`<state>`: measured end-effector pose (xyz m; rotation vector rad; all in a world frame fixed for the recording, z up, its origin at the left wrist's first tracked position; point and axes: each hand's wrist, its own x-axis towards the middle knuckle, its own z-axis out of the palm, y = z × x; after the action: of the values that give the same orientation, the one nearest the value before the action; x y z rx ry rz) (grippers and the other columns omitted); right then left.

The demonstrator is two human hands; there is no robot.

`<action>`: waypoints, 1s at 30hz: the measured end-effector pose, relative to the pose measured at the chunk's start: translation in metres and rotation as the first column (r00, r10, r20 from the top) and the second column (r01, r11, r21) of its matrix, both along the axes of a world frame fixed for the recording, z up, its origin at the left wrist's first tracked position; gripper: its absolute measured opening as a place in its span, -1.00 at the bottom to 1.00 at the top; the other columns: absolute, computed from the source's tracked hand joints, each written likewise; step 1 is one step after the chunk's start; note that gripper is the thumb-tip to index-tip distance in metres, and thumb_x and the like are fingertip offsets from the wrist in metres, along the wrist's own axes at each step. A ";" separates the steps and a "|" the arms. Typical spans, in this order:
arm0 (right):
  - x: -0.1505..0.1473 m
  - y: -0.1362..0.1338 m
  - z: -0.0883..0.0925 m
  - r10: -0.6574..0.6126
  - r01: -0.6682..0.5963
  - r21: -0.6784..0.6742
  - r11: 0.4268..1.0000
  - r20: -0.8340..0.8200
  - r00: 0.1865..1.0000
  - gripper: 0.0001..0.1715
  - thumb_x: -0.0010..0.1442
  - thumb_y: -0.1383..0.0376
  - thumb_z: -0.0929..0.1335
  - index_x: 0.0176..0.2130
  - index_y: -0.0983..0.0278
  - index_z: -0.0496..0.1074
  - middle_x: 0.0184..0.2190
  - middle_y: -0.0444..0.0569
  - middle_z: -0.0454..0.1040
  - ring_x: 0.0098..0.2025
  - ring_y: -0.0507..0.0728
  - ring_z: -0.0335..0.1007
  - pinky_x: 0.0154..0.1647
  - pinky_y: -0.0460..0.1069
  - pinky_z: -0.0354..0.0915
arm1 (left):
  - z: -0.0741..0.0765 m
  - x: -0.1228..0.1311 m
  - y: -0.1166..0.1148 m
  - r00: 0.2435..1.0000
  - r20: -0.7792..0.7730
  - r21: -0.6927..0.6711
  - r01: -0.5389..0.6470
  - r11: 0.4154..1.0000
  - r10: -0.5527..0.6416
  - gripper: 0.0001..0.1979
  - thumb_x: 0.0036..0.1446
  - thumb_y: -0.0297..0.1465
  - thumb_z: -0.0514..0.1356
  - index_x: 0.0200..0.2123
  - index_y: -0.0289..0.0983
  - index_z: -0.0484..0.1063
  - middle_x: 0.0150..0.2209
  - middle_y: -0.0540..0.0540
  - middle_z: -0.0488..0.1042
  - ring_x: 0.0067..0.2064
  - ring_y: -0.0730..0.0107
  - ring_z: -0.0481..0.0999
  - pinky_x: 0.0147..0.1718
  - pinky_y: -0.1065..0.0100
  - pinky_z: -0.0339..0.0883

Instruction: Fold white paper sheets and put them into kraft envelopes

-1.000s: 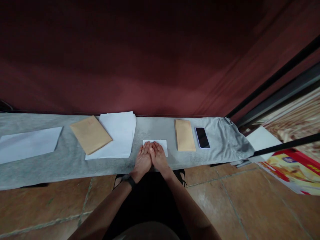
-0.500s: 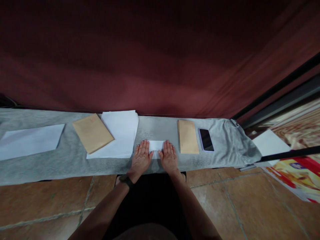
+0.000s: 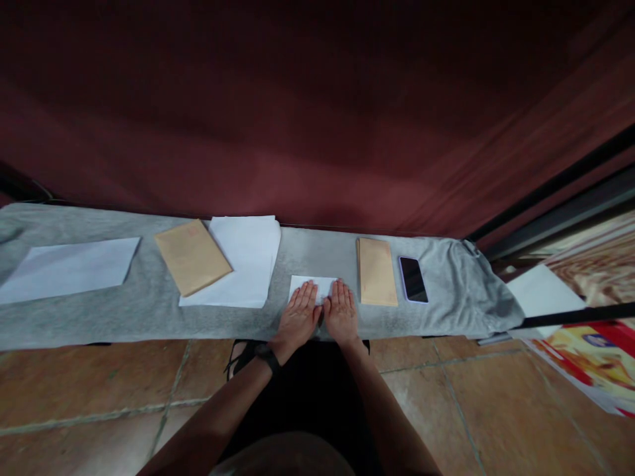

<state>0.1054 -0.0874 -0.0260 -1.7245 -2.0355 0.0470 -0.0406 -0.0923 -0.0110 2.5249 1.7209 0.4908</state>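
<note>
A small folded sheet of white paper (image 3: 298, 282) lies on the grey cloth, partly covered by both hands. My left hand (image 3: 299, 318) rests flat on its left part, fingers stretched out and pointing away from me. My right hand (image 3: 340, 313) lies flat at its right part, with fingers extended too. The thumbs are close together over the paper. To the right of my right hand is a stack of brown envelopes (image 3: 378, 271). Left of my left hand, a pile of white sheets (image 3: 251, 264) lies partly under another stack of brown envelopes (image 3: 192, 258).
A phone (image 3: 413, 279) lies right of the envelopes. Another white sheet (image 3: 74, 268) is at the far left. The narrow surface bears a grey cloth (image 3: 317, 248) and meets a dark red curtain-like backdrop (image 3: 317, 165). A dark metal frame (image 3: 560, 185) stands at the right.
My left hand has slid to the right across the paper, closer to my right hand. More of the paper's left end now shows. The view has shifted slightly.
</note>
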 end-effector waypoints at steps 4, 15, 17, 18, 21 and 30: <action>-0.009 0.004 0.009 0.014 -0.015 -0.028 0.999 -0.047 0.999 -0.38 0.46 0.26 0.12 0.38 0.52 0.12 0.40 0.33 0.11 0.45 0.31 0.00 0.40 0.30 0.08 | -0.002 -0.007 0.002 0.999 -0.041 0.003 0.019 1.000 -0.019 -0.43 0.37 -0.35 -0.08 0.37 -0.47 0.13 0.40 -0.34 0.16 0.45 0.10 0.05 0.39 0.02 0.01; -0.023 0.010 0.008 0.179 -0.177 -0.052 0.983 0.037 0.983 -0.40 0.49 0.19 0.14 0.39 0.37 0.13 0.39 0.17 0.18 0.45 0.22 0.02 0.41 0.23 0.07 | -0.012 -0.017 0.005 0.988 -0.081 0.021 0.134 0.991 -0.132 -0.43 0.34 -0.44 -0.08 0.38 -0.48 0.11 0.40 -0.34 0.15 0.45 0.17 0.05 0.39 0.03 0.00; -0.019 0.009 0.004 0.156 -0.155 -0.032 0.987 0.062 0.986 -0.37 0.48 0.18 0.15 0.40 0.40 0.11 0.38 0.20 0.19 0.44 0.23 0.02 0.40 0.23 0.08 | -0.009 -0.017 0.004 0.991 -0.073 0.027 0.112 0.993 -0.109 -0.42 0.35 -0.42 -0.10 0.38 -0.48 0.10 0.40 -0.33 0.15 0.45 0.16 0.05 0.40 0.04 -0.01; -0.017 0.009 0.003 0.141 -0.140 -0.020 0.990 0.075 0.987 -0.36 0.47 0.17 0.16 0.40 0.41 0.09 0.38 0.22 0.19 0.44 0.24 0.03 0.39 0.23 0.08 | -0.007 -0.018 0.004 0.993 -0.068 0.028 0.096 0.995 -0.094 -0.43 0.36 -0.41 -0.10 0.38 -0.48 0.10 0.40 -0.33 0.16 0.45 0.16 0.05 0.40 0.05 -0.01; -0.013 0.008 -0.001 0.095 -0.098 0.017 0.995 0.106 0.990 -0.32 0.47 0.15 0.17 0.41 0.44 0.06 0.38 0.24 0.18 0.43 0.26 0.06 0.39 0.23 0.07 | -0.004 -0.023 0.003 0.997 -0.053 0.024 0.052 0.998 -0.050 -0.42 0.37 -0.35 -0.09 0.37 -0.48 0.12 0.39 -0.33 0.18 0.44 0.14 0.07 0.39 0.05 0.00; 0.000 -0.001 -0.011 0.017 -0.033 0.128 0.991 0.127 0.992 -0.28 0.48 0.14 0.13 0.44 0.47 -0.04 0.37 0.29 0.19 0.40 0.28 0.11 0.37 0.21 0.08 | -0.001 -0.041 -0.002 0.998 -0.048 0.022 -0.047 0.999 0.048 -0.40 0.38 -0.25 -0.09 0.38 -0.45 0.13 0.39 -0.31 0.18 0.44 0.11 0.10 0.38 0.05 0.03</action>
<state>0.1050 -0.0889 -0.0372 -1.6591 -2.1002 -0.1863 -0.0821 -0.0947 -0.0116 2.5359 1.8057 0.4557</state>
